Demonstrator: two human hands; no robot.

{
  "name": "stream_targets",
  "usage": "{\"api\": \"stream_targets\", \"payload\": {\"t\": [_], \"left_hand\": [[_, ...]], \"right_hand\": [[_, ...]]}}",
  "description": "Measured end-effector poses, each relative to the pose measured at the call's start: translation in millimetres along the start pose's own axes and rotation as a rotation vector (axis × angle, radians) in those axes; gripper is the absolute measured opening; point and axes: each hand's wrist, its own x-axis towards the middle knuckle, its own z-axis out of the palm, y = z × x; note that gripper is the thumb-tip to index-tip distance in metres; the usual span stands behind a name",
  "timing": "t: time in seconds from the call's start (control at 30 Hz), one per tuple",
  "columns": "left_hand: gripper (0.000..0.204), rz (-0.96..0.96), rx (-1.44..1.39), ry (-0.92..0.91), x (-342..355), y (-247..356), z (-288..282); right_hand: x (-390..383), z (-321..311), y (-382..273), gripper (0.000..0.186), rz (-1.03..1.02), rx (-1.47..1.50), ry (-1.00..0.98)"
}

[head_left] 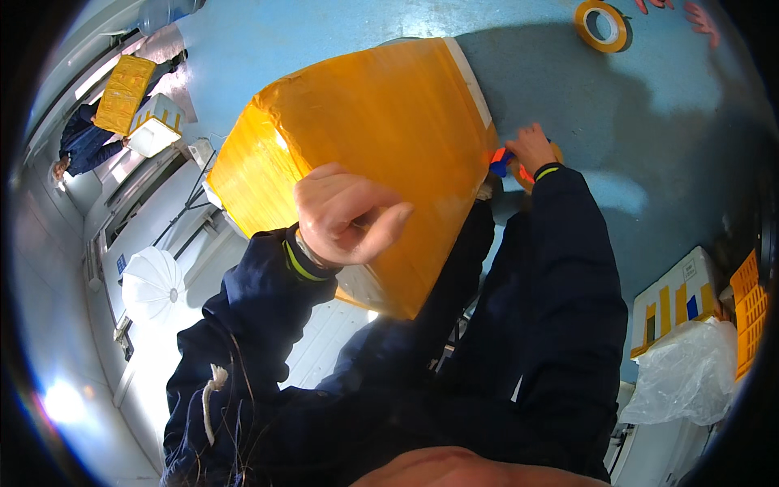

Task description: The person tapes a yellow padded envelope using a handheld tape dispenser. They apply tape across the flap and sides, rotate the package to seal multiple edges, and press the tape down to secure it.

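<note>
A large box (365,130) wrapped in glossy orange-yellow tape fills the upper middle, tilted, with a pale strip along its right edge. My left hand (349,215) has its fingers curled over the box's near part; whatever is inside them is hidden. Beside the box's right side, my right hand (529,148) grips a blue and red tape dispenser (501,162) with a roll of yellow tape on it. My dark sleeves run up from the lower edge.
A yellow tape roll (600,24) and pink finger shapes (699,23) lie at upper right. At upper left another person (85,146) is beside a yellow-wrapped box (126,89) and a white box (152,136). At right are a taped foam box (673,292), plastic bag (682,365) and orange crate (746,308).
</note>
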Motion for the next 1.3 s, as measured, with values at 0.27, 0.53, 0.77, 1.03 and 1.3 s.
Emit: {"api": "stream_targets", "payload": {"t": [0.27, 0.53, 0.77, 1.03, 1.3], "left_hand": [[0.013, 0.005, 0.011, 0.058, 2, 0, 1], [0.022, -0.277, -0.055, 0.156, 4, -3, -11], [0.02, -0.054, -0.122, 0.065, 8, -12, -17], [0.015, 0.112, -0.343, 0.112, 6, -28, -22], [0.026, 0.158, -0.381, 0.263, -5, -32, -21]], "right_hand": [[-31, 36, -85, 0.026, 0.19, 0.638, 0.114], [-43, 58, -73, 0.028, 0.161, 0.402, 0.162], [-119, 101, 125, 0.045, 0.858, 0.166, 0.146], [135, -62, 1, 0.067, 0.549, 1.169, 0.639], [123, -95, -96, 0.047, 0.393, 1.451, 0.405]]}}
